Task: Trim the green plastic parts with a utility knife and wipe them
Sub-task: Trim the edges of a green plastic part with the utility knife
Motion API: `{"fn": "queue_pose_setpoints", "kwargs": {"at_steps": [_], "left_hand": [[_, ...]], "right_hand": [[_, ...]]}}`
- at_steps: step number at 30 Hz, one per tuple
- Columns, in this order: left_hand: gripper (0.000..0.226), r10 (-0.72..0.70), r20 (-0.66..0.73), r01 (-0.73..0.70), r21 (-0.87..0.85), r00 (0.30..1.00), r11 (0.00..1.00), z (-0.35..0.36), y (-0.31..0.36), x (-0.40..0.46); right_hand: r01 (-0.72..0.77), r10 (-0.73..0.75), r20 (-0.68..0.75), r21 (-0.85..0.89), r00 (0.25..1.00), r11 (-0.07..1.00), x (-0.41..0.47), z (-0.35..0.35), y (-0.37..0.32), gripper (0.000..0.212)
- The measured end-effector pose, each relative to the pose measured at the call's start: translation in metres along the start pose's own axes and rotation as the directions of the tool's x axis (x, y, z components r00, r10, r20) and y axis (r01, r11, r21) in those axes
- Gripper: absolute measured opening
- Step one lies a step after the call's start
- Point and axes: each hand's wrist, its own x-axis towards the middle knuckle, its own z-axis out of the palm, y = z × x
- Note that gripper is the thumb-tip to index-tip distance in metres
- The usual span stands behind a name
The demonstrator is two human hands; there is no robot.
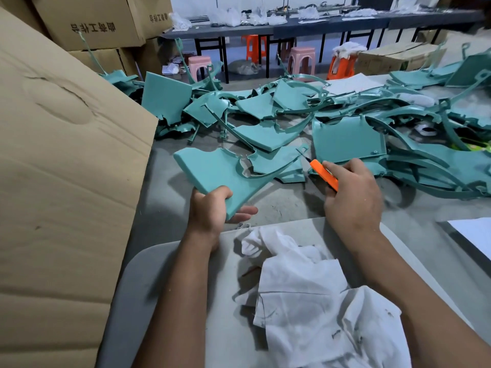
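Grey desk (292,203) stretched ahead of my hands, heaped with green plastic parts (348,139) just beyond them. My left hand (212,208) clamped the near corner of one green part (212,171), whose long axis ran away and rightward toward the knife. My right hand (353,192) gripped the orange utility knife (322,171), its blade pointing up-left at that part's thin trailing strip, close but apart. A white cloth (305,288) lay between my forearms.

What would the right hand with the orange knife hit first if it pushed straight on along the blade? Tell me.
Probably the thin green plastic runner just ahead of the blade of the utility knife that the right hand grips; depth is unclear.
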Motion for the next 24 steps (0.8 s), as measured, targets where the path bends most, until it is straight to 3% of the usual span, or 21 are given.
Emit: {"fn": "queue_pose_setpoints", "kwargs": {"at_steps": [5, 9, 13, 17, 19, 21, 24], "left_hand": [[0.018, 0.032, 0.010, -0.033, 0.067, 0.999, 0.997, -0.006, 0.007, -0.005], [0.018, 0.049, 0.011, -0.050, 0.116, 0.999, 0.992, -0.003, 0.007, -0.007], [0.018, 0.035, 0.009, -0.036, 0.088, 0.999, 0.995, -0.001, 0.006, -0.005], [0.030, -0.014, -0.008, 0.014, 0.024, 1.000, 1.000, -0.002, 0.004, -0.003], [0.031, -0.014, -0.013, 0.014, 0.003, 1.000, 1.000, -0.003, 0.004, -0.002], [0.031, -0.009, -0.014, 0.009, 0.003, 1.000, 1.000, -0.003, 0.003, -0.001], [0.029, 0.002, -0.021, -0.002, 0.015, 1.000, 1.000, -0.001, 0.000, 0.000]], "right_hand": [[-0.007, 0.010, 0.063, -0.052, 0.998, 0.999, 0.000, 0.001, -0.005, 0.067], [0.054, -0.043, 0.172, -0.057, 0.984, 0.997, -0.006, 0.003, -0.013, 0.055], [0.134, -0.144, 0.271, 0.055, 0.952, 0.989, -0.014, 0.002, -0.028, 0.045], [0.248, -0.311, 0.315, 0.224, 0.897, 0.942, -0.020, -0.003, -0.034, 0.053], [0.212, -0.250, 0.232, 0.177, 0.940, 0.961, -0.022, -0.002, -0.031, 0.046], [0.064, -0.071, 0.155, 0.046, 0.985, 0.997, -0.017, -0.001, -0.027, 0.040], [-0.013, 0.022, 0.201, -0.048, 0.979, 0.999, -0.013, -0.002, -0.027, 0.037]]}}
